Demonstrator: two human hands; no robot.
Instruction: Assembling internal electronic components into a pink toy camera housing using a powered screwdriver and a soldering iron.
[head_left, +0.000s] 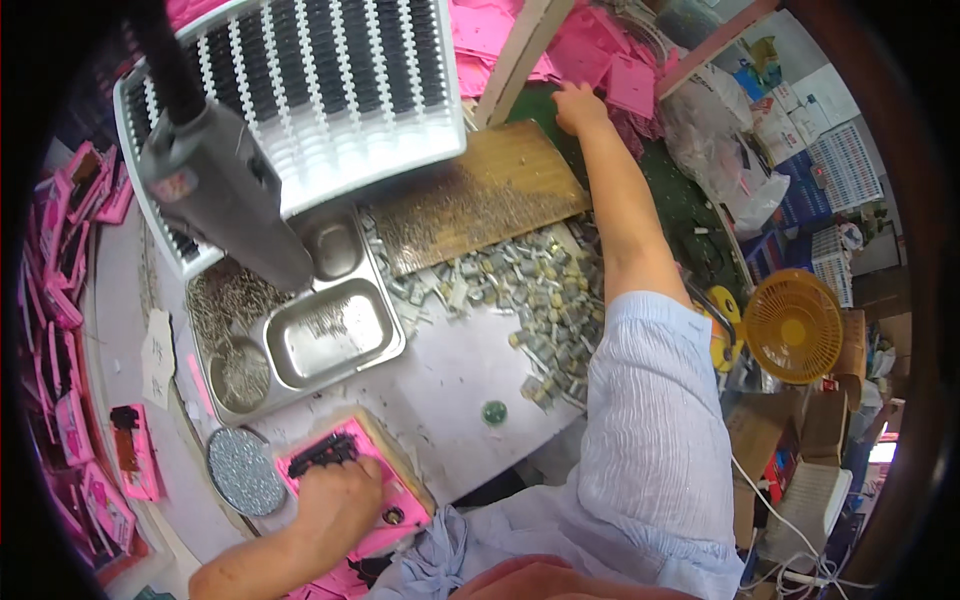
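My left hand (pixel 342 500) is closed over a black toothed part (pixel 322 455), its fingertips partly hidden from view. That part lies in a bright pink plastic shell (pixel 408 508), which sits on a tan block at the table's front edge. My right arm stretches far forward, and my right hand (pixel 578 106) is beside a heap of pink plastic pieces (pixel 600 50) with its fingers apart and nothing seen in them. Next to the pink shell stands a round dish of small silvery bits (pixel 246 471).
A steel compartment tray (pixel 335 335) holds small metal parts. Behind it stand a white rack of black parts (pixel 330 110) and a grey upright tool (pixel 215 170). Small motors (pixel 550 300) lie beside a wooden board (pixel 480 190). Pink shells line the left; a yellow basket (pixel 793 325) is right.
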